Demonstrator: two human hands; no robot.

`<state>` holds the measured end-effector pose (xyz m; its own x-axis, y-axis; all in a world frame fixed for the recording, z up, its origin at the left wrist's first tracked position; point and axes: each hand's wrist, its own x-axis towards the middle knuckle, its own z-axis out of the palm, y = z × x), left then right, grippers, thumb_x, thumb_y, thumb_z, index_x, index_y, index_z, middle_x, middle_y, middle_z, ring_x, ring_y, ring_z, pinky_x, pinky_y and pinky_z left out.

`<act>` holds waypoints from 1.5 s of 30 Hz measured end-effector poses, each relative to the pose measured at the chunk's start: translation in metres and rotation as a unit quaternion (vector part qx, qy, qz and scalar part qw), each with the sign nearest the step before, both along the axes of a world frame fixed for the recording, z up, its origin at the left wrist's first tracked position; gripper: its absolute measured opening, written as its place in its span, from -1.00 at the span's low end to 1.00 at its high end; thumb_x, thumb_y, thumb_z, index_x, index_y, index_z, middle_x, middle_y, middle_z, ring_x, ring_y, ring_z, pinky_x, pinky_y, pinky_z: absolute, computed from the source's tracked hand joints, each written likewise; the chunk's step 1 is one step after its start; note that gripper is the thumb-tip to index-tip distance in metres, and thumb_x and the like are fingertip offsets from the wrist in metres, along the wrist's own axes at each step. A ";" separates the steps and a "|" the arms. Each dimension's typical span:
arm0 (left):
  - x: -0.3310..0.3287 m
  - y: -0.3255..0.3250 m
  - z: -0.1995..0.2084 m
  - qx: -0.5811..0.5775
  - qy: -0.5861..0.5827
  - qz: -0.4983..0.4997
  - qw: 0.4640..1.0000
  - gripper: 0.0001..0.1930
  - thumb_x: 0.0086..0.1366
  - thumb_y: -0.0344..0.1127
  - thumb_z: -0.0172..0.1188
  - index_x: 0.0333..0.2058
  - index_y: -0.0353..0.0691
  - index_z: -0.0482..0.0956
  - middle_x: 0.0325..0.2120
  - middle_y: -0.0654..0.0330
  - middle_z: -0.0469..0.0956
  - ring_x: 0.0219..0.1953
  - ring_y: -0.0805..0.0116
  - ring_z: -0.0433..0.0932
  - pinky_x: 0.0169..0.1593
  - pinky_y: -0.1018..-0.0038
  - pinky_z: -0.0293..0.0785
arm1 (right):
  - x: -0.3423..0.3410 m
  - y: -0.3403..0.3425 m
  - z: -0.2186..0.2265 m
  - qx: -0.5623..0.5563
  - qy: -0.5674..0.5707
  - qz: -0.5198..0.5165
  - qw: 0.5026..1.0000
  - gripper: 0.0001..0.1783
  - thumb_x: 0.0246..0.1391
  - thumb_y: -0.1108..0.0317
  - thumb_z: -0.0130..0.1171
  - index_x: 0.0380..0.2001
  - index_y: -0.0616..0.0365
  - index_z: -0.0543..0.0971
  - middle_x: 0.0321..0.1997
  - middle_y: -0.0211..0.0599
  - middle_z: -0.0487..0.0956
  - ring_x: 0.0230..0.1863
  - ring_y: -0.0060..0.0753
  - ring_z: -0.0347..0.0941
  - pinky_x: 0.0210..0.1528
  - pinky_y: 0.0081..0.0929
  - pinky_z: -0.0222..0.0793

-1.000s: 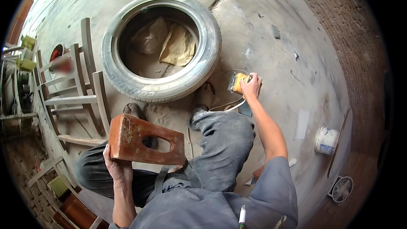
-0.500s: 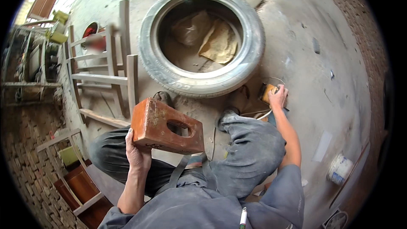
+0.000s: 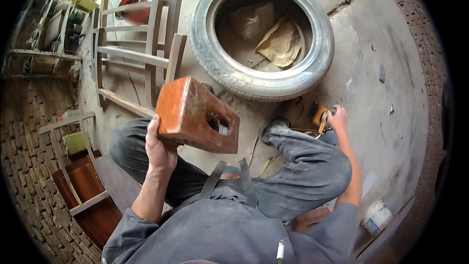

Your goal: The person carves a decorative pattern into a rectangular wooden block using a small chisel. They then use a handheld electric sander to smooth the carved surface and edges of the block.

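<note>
My left hand (image 3: 161,149) is closed on one end of a reddish-brown box (image 3: 190,110) with an oval hole in its side, raised tilted above my lap. The thumb presses its left face; the other fingers are partly hidden beneath. Low at the right, beyond my right knee, my right hand (image 3: 338,119) is closed on a yellow and black corded power tool (image 3: 320,115) near the floor. Its exact kind is hard to make out. In front of me lies a large grey tyre (image 3: 210,66), with crumpled brown paper (image 3: 279,44) inside its ring.
An unpainted wooden chair frame (image 3: 155,34) stands at the left, beside a bucket with red contents (image 3: 133,6). Another wooden frame (image 3: 100,196) is at the lower left. A white tub (image 3: 377,217) sits at the right; a cable (image 3: 254,150) runs along the floor.
The box has risen in the view and turned, showing more of its end face. My right hand stays at the power tool. The whole view has shifted, with the tyre now further right.
</note>
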<state>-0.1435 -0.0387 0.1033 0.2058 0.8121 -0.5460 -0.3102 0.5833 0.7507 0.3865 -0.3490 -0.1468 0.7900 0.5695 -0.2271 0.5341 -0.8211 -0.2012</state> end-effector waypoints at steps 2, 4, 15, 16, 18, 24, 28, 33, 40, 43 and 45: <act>-0.006 0.010 0.003 0.008 -0.020 -0.007 1.000 -0.49 0.53 0.04 0.06 0.24 -0.19 0.48 0.10 0.21 0.63 0.10 0.31 0.61 0.16 0.31 0.50 | 0.017 0.005 0.030 0.009 0.039 0.045 0.998 -0.53 0.14 0.17 0.33 0.05 0.19 0.60 0.05 0.13 0.61 0.12 0.17 0.54 0.23 -0.06 0.45; -0.013 0.017 0.013 0.016 -0.030 0.031 0.999 -0.49 0.53 0.04 0.06 0.26 -0.17 0.47 0.12 0.21 0.62 0.15 0.33 0.59 0.21 0.30 0.48 | 0.029 0.029 0.070 0.030 0.066 0.077 0.994 -0.58 0.16 0.19 0.31 0.00 0.23 0.62 0.00 0.13 0.65 0.06 0.15 0.57 0.18 -0.05 0.48; -0.048 0.030 0.064 0.146 -0.134 0.085 0.976 -0.57 0.56 0.04 0.04 0.19 -0.11 0.52 0.11 0.21 0.64 0.17 0.33 0.60 0.27 0.24 0.49 | -0.148 0.272 0.085 0.062 0.079 0.339 0.935 -0.41 0.39 -0.08 0.07 -0.05 0.37 0.62 0.01 0.20 0.63 0.17 0.21 0.49 0.30 -0.03 0.36; -0.051 0.027 0.066 0.143 -0.129 0.086 0.978 -0.55 0.57 0.05 0.04 0.20 -0.12 0.52 0.12 0.21 0.64 0.18 0.32 0.59 0.27 0.24 0.48 | -0.167 0.290 0.088 -0.011 0.141 0.302 0.943 -0.32 0.43 -0.16 -0.06 0.01 0.35 0.62 0.07 0.19 0.64 0.23 0.18 0.49 0.30 0.00 0.36; -0.048 0.021 0.074 0.133 -0.125 0.073 0.980 -0.53 0.57 0.06 0.02 0.22 -0.14 0.50 0.12 0.20 0.64 0.19 0.31 0.59 0.28 0.22 0.48 | -0.183 0.296 0.058 -0.015 0.077 0.304 0.950 -0.26 0.42 -0.22 -0.15 0.09 0.29 0.61 0.17 0.18 0.62 0.26 0.12 0.49 0.41 0.03 0.21; -0.055 -0.004 0.066 0.150 -0.062 0.024 0.987 -0.46 0.58 0.04 0.04 0.30 -0.25 0.44 0.18 0.15 0.60 0.19 0.28 0.58 0.30 0.24 0.41 | -0.213 0.296 0.058 0.028 0.063 0.226 0.972 -0.28 0.38 -0.24 -0.09 0.05 0.27 0.62 0.11 0.14 0.64 0.23 0.10 0.50 0.38 0.02 0.16; -0.033 -0.019 0.060 0.189 -0.042 -0.045 0.980 -0.44 0.57 -0.03 0.11 0.23 -0.46 0.48 0.15 0.08 0.61 0.16 0.31 0.59 0.27 0.33 0.41 | -0.224 0.272 0.061 0.023 0.077 0.223 0.972 -0.29 0.35 -0.24 -0.06 0.00 0.26 0.63 0.06 0.16 0.65 0.19 0.13 0.51 0.33 0.00 0.18; -0.013 -0.048 0.046 0.168 -0.049 -0.072 0.982 -0.51 0.57 -0.07 0.16 0.10 -0.49 0.58 0.04 0.09 0.65 0.05 0.43 0.58 0.20 0.42 0.42 | -0.255 0.241 0.068 -0.020 0.098 0.227 0.969 -0.28 0.34 -0.26 -0.07 0.03 0.25 0.61 0.08 0.13 0.64 0.21 0.11 0.49 0.36 0.02 0.15; 0.005 -0.083 0.037 0.160 -0.036 -0.123 0.979 -0.58 0.56 -0.08 0.21 0.00 -0.40 0.69 -0.21 0.28 0.69 -0.20 0.64 0.52 -0.08 0.63 0.46 | -0.283 0.199 0.057 -0.015 0.122 0.259 0.958 -0.39 0.30 -0.15 0.01 -0.03 0.22 0.64 0.04 0.15 0.67 0.15 0.13 0.55 0.34 0.07 0.24; 0.003 -0.092 0.027 0.205 -0.008 -0.181 0.962 -0.57 0.57 -0.08 0.19 0.03 -0.44 0.66 -0.21 0.31 0.64 -0.17 0.64 0.46 -0.06 0.63 0.40 | -0.273 0.172 0.045 0.191 0.196 0.216 0.937 -0.56 0.35 0.17 0.05 0.07 0.29 0.62 0.10 0.20 0.64 0.23 0.20 0.51 0.42 -0.02 0.27; -0.010 -0.095 0.019 0.198 0.019 -0.217 0.956 -0.57 0.58 -0.08 0.18 0.02 -0.43 0.66 -0.23 0.33 0.63 -0.19 0.64 0.45 -0.08 0.63 0.39 | -0.290 0.170 0.086 0.284 0.245 0.077 0.924 -0.55 0.42 0.31 0.02 0.22 0.39 0.53 0.27 0.23 0.55 0.38 0.18 0.42 0.49 -0.20 0.24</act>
